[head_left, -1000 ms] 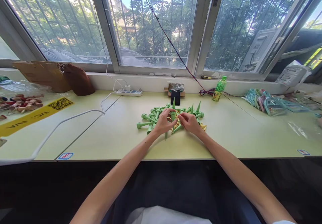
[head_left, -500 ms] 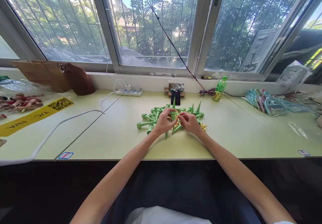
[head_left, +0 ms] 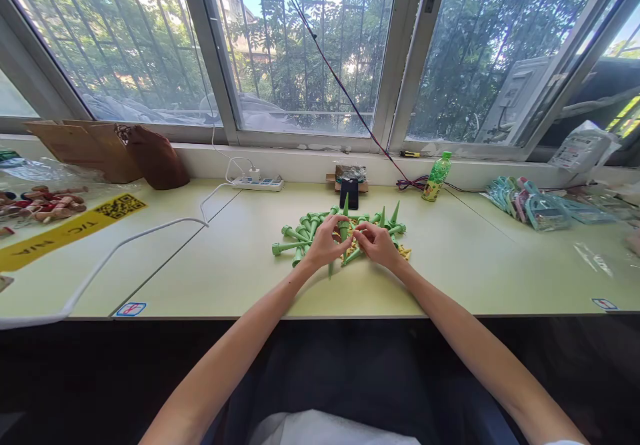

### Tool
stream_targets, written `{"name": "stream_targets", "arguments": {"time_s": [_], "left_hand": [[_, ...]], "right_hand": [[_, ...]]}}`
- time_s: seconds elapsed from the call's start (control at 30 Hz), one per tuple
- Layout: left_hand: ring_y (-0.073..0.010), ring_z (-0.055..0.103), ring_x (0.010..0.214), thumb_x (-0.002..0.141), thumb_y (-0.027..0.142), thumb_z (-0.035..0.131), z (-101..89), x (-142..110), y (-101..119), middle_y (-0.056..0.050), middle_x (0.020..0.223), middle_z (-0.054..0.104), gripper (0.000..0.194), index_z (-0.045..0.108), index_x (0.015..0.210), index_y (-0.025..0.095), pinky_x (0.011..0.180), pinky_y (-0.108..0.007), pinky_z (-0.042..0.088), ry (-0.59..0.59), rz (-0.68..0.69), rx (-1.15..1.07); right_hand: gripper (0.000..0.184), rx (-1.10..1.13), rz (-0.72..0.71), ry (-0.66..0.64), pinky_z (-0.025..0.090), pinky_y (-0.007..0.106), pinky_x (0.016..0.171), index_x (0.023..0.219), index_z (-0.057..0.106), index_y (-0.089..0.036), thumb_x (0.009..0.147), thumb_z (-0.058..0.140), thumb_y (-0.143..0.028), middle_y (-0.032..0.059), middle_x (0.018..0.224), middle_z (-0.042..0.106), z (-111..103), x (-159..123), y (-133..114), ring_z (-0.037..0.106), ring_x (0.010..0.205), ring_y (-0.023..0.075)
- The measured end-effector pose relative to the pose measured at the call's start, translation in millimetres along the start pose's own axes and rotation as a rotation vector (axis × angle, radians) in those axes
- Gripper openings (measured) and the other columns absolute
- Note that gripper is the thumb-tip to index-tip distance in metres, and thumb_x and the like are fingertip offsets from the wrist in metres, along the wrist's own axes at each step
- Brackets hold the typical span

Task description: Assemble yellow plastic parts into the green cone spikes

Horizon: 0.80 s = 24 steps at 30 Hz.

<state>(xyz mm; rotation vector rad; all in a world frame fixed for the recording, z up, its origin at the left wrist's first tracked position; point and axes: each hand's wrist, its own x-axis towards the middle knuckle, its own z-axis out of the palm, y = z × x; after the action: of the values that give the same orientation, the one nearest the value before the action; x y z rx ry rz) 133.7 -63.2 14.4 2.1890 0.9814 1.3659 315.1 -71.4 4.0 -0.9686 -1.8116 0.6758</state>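
Observation:
A heap of green plastic spikes lies in the middle of the pale green table, mixed with small yellow pieces. My left hand is curled around one green spike that stands roughly upright between my hands. My right hand is pinched with its fingertips at that same spike's top; whether it holds a small piece there is hidden.
A black phone leans behind the heap. A green bottle stands at the back right, a power strip with a white cable at the back left. Packaged teal items lie at right, a yellow strip and a brown bag at left.
Hardly anything differs. My right hand's fingers have shifted slightly at the top of the spike; both hands stay over the heap.

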Motion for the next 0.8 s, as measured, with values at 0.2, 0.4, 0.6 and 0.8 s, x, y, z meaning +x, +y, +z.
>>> {"name": "stream_targets", "arguments": {"time_s": [0.2, 0.4, 0.6, 0.8], "left_hand": [[-0.0108, 0.058, 0.076, 0.078, 0.023, 0.066, 0.0, 0.0, 1.4, -0.006, 0.106, 0.06, 0.033, 0.059, 0.109, 0.019, 0.063, -0.022, 0.056, 0.007, 0.004, 0.009], [-0.0108, 0.058, 0.076, 0.077, 0.022, 0.066, 0.0, -0.4, 1.3, -0.007, 0.107, 0.06, 0.034, 0.059, 0.11, 0.018, 0.064, -0.023, 0.056, -0.007, 0.003, -0.001], [-0.011, 0.059, 0.078, 0.077, 0.021, 0.066, 0.0, -0.3, 0.2, -0.007, 0.109, 0.06, 0.034, 0.059, 0.11, 0.018, 0.065, -0.023, 0.057, -0.016, -0.01, -0.007], [-0.0111, 0.059, 0.078, 0.077, 0.021, 0.066, 0.8, -0.5, -0.4, -0.007, 0.108, 0.059, 0.034, 0.059, 0.11, 0.018, 0.064, -0.022, 0.057, -0.015, -0.007, -0.014]], "right_hand": [[0.039, -0.002, -0.011, 0.006, 0.035, 0.026, 0.046, 0.095, 0.06, -0.019, 0.089, 0.056, -0.057, -0.0026, 0.056, 0.055, -0.7, -0.2, 0.4, 0.044, 0.044, 0.0119], [0.039, -0.018, -0.022, 0.016, 0.035, 0.026, 0.048, 0.087, 0.062, -0.018, 0.09, 0.056, -0.057, -0.0013, 0.056, 0.055, -1.0, 0.0, -0.4, 0.046, 0.047, 0.0126], [0.04, -0.014, -0.004, 0.024, 0.035, 0.025, 0.048, 0.088, 0.061, -0.018, 0.091, 0.055, -0.057, -0.0021, 0.054, 0.055, -1.3, -0.2, -2.7, 0.046, 0.045, 0.0123], [0.04, 0.037, 0.01, -0.005, 0.034, 0.025, 0.045, 0.093, 0.058, -0.02, 0.089, 0.057, -0.059, -0.0035, 0.054, 0.054, -0.8, -0.1, -1.1, 0.045, 0.044, 0.012]]}}
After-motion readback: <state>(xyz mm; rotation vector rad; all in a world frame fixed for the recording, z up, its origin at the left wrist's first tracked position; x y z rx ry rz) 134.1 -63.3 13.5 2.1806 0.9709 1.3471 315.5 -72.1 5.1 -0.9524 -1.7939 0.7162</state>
